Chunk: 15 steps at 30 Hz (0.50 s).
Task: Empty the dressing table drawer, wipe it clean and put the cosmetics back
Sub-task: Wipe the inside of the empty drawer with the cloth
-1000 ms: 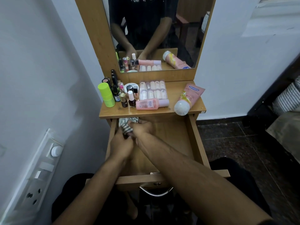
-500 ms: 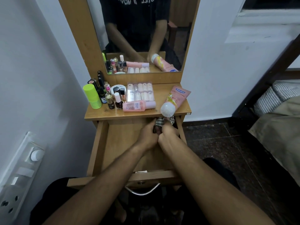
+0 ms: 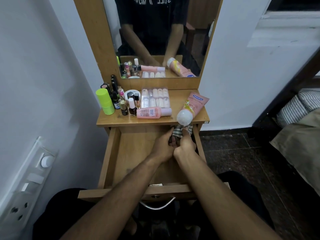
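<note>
Right now the small grey-and-white striped cloth is sitting in the far right corner of the open wooden drawer. Your left hand and your right hand are both closing their fingers around it, side by side and touching. Nothing else is showing inside the drawer. Just above, the makeup is waiting on the wooden table top: a lime green bottle, a pink bottle lying down, a pink tube with a white cap, a clear box of little bottles.
</note>
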{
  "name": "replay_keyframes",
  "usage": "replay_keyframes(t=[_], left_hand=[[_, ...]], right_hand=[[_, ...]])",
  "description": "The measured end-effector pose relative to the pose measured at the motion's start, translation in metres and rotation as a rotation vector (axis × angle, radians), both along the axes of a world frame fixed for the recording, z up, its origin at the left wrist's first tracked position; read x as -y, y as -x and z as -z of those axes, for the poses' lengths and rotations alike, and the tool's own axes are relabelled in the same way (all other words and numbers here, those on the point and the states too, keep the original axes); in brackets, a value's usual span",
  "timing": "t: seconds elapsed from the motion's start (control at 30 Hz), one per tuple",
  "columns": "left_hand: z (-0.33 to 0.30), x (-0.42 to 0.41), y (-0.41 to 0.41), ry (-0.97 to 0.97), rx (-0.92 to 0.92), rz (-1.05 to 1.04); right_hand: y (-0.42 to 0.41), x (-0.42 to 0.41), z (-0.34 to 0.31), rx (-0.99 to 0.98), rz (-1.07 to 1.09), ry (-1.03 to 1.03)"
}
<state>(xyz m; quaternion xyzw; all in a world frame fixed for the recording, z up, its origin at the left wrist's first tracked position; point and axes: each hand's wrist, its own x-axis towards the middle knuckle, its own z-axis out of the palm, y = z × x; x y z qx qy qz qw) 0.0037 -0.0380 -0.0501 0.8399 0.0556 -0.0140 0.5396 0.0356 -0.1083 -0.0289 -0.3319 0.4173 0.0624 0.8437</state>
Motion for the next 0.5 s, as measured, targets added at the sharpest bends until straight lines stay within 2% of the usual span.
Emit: replay_keyframes(t=[0.2,0.4,0.5], left_hand=[[0.006,0.002,0.003,0.055,0.006,0.066],[0.006,-0.003,0.008,0.002,0.022,0.113],[0.002,-0.003,0.017,-0.141,0.13,0.077]], right_hand=[[0.01,0.006,0.002,0.06,-0.016,0.021],[0.016,0.001,0.013,0.14,-0.07,0.329],[0.018,0.004,0.014,0.188,-0.131,0.529]])
